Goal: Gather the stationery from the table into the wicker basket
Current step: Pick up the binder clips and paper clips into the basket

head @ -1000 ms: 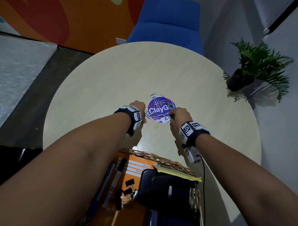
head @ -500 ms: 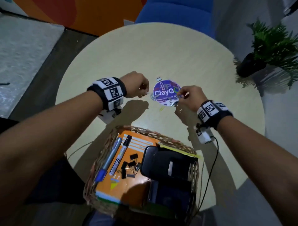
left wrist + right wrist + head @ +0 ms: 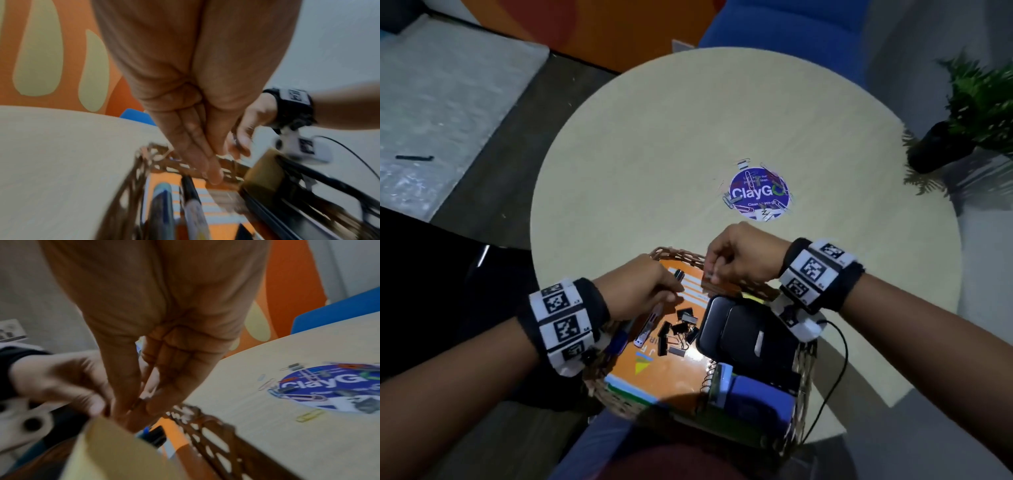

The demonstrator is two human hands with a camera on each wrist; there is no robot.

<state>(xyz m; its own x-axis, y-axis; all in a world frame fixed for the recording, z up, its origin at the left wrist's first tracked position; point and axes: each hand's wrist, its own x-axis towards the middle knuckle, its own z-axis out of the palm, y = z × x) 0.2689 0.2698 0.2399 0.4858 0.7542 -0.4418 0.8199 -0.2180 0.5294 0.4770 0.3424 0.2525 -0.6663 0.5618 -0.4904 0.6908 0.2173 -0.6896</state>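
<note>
Basket rim (image 3: 677, 255) beneath both hands.

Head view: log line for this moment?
left hand: over wicker basket, fingers straight | right hand: over its rim, grip contents unclear | paper clips: on table sticker | task: unfinished

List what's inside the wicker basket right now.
In the wicker basket: orange notebook, binder clips, marker, blue pen, black case, blue item. Anything under the notebook and case is covered.

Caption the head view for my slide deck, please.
Both hands, left hand and right hand, hover over the wicker basket; paper clips remain on the table.
</note>
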